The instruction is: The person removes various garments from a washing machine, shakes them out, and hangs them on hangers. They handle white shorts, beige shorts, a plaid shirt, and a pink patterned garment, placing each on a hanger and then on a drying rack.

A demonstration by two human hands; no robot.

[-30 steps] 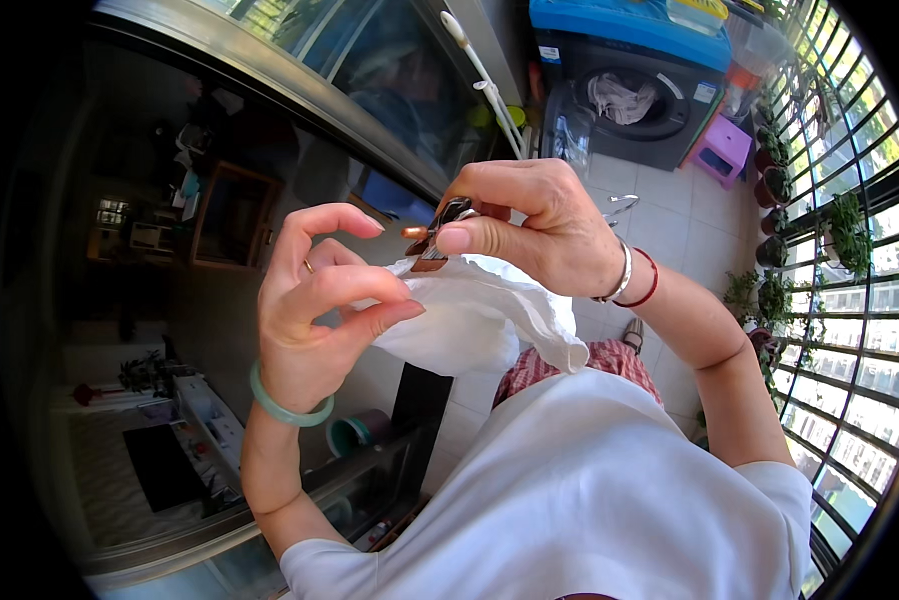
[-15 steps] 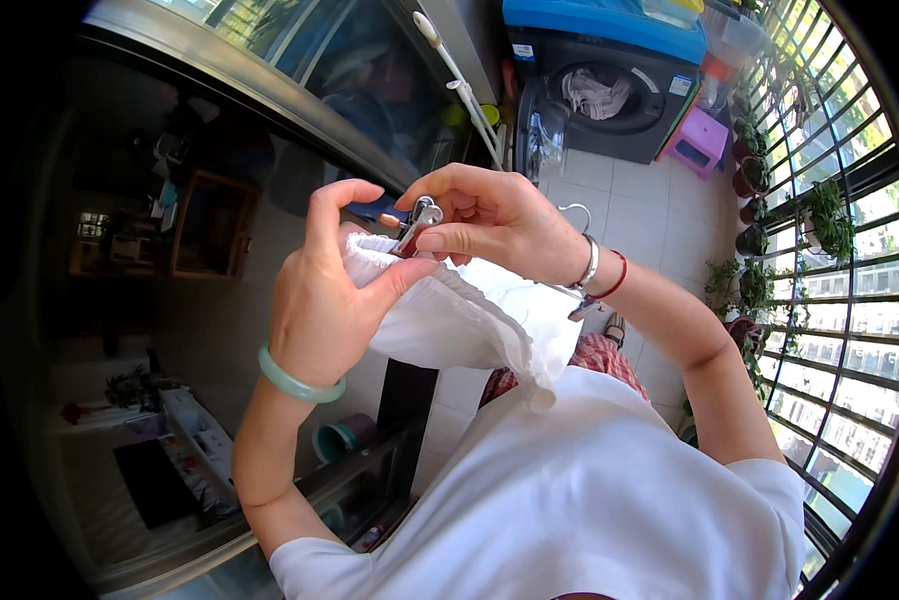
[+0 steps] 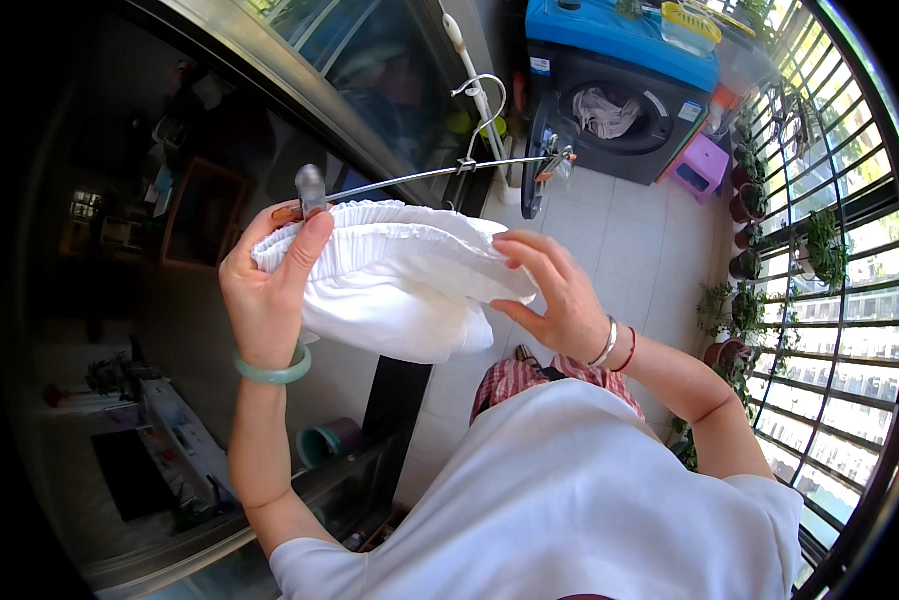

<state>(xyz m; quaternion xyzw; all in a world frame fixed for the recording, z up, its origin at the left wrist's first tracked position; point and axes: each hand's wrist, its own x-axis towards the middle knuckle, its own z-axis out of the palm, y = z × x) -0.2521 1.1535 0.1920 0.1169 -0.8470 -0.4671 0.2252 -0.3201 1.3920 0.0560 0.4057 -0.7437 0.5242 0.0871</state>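
Rightward, tall barred window (image 3: 875, 180). Ahead, washing machine (image 3: 625, 160), door (image 3: 534, 195) open, cloth (image 3: 607, 115) inside; potted plants (image 3: 747, 266) along window, purple stool (image 3: 703, 165) beside machine. White garment (image 3: 390, 295) in front of body, gathered waistband (image 3: 355, 240) uppermost. Metal hanger (image 3: 410, 177) just beyond waistband. Left hand (image 3: 265, 300) clamped on waistband's left end; right hand (image 3: 565, 300) at other end, cannot tell whether gripping. Right clip (image 3: 552, 165) overlaps machine's door in view.

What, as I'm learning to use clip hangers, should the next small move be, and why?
Probably raise the right end of the white garment with the right hand toward the far clip of the hanger: the left hand holds the other end at the near clip, while the far clip stands apart from the cloth.
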